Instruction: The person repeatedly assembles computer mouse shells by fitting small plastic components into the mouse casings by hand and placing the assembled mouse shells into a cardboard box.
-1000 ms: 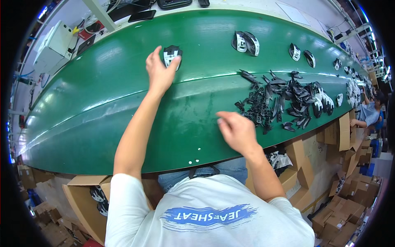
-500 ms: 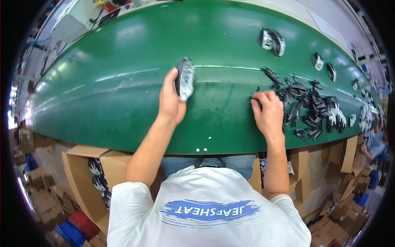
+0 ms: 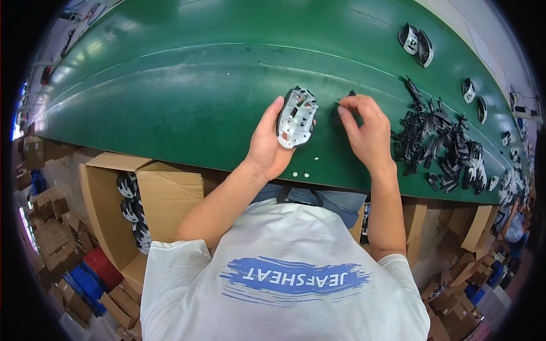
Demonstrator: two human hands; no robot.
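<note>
My left hand [image 3: 268, 139] is closed round a computer mouse shell [image 3: 298, 118], a hollow piece of white and black plastic with its inner side facing up. Fingers and thumb grip its sides. Just to the right, my right hand [image 3: 367, 125] pinches a small black plastic part [image 3: 351, 94], partly hidden behind the fingertips. The two hands are apart. Beyond the right hand lies a loose heap of black plastic parts [image 3: 424, 133] on the green table [image 3: 187, 96].
Several more black and white shells lie to the far right, among them a pair of shells [image 3: 416, 44]. Small white bits [image 3: 295, 174] lie near the table's front edge. Below left stands an open cardboard box [image 3: 170, 196] with shells inside. Another person [image 3: 515, 227] is at the right.
My left hand has brought the shell rightward and turned its hollow side up. The right hand has come away from the heap with a small black part, nearer the shell. The view has shifted.
</note>
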